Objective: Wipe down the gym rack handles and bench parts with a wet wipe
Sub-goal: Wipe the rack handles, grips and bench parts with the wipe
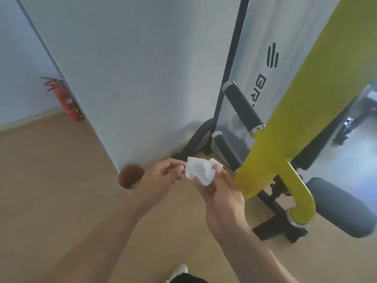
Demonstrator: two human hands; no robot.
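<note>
A crumpled white wet wipe [199, 170] is held in front of me, low in the middle of the view. My right hand [221, 196] grips it from below with thumb and fingers. My left hand [163, 176] pinches the wipe's left edge with its fingertips. To the right stands the gym rack's yellow frame [285, 123]. Two black foam handles stick out from it toward the left, an upper handle [242, 108] and a lower handle [225, 150]. A grey padded roller [340, 207] sits at the frame's lower right. Both hands are apart from the rack.
A grey wall panel [126, 78] rises straight ahead, with a black stand pole [228, 74] and a printed banner beside it. A red fire extinguisher [68, 101] stands at the far left wall. A brown round object [130, 175] lies on the wooden floor behind my left hand. My shoe [179, 270] shows at the bottom.
</note>
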